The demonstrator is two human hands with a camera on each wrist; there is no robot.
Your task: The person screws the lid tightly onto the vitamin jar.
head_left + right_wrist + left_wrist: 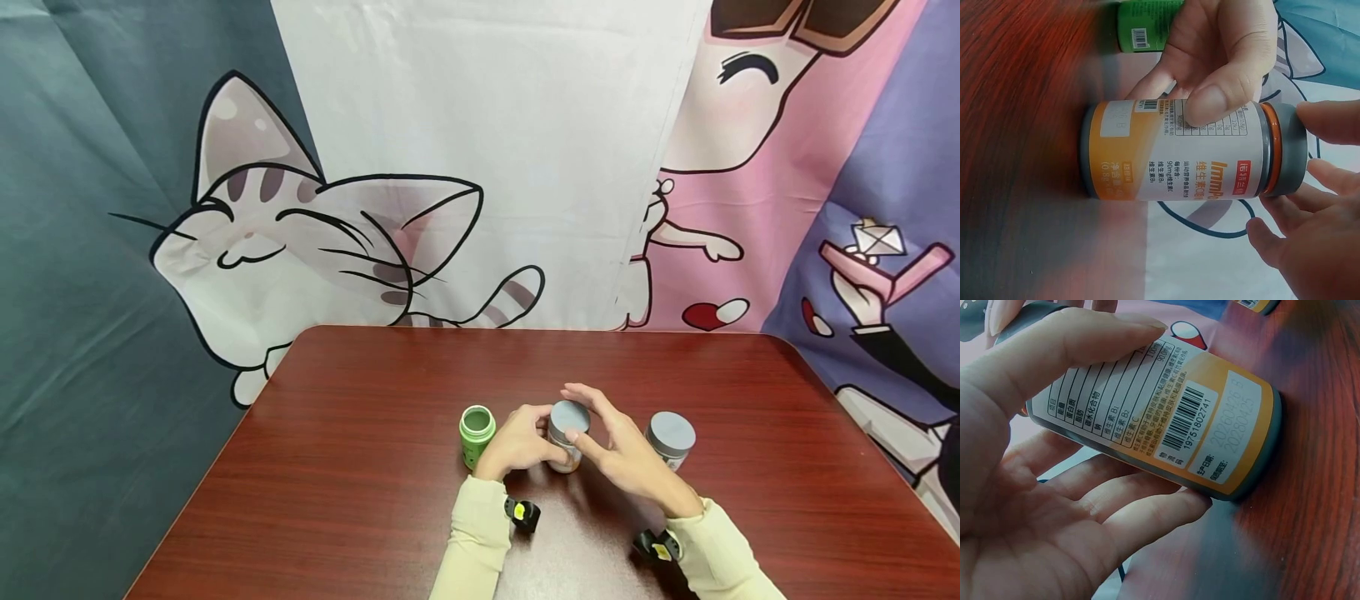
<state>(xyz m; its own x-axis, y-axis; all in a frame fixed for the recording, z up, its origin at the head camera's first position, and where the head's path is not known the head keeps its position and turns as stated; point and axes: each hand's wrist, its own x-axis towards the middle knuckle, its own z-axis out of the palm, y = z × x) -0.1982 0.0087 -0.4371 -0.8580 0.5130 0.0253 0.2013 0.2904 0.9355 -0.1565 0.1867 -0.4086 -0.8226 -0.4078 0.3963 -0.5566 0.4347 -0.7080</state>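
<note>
1. Head view: the left hand (520, 442) holds the jar (1172, 150) round its body, thumb on one side, fingers on the other. The thumb presses on the label (1116, 419). If this hold gets too soft, the jar could spin or slip.
2. At the top of the jar, the right hand (626, 450) pinches the lid (1289, 150), with its thumb and fingers on different sides. I cannot tell how hard it squeezes. A weak squeeze might slide off, because the lid looks smooth.
3. The lid sits on top of the jar, and an orange ring (1272, 148) shows just under it. I cannot tell if the lid is loose. If it is, a quick tug could make it fly off and drop.
4. The jar looks upright between the two hands, and its bottom seems to be on the table (375, 500). It is tall and thin, so a sideways push up high could tip it. The shiny table under the jar might let it skid.
5. Just left of the jar stands the green jar (476, 433). Its top looks open. A bump from the left hand could knock it over, and anything inside might spill.
6. Right of the jar stands the right jar (671, 433), with a grey top. The right hand could hit it by swinging out too wide.
</note>
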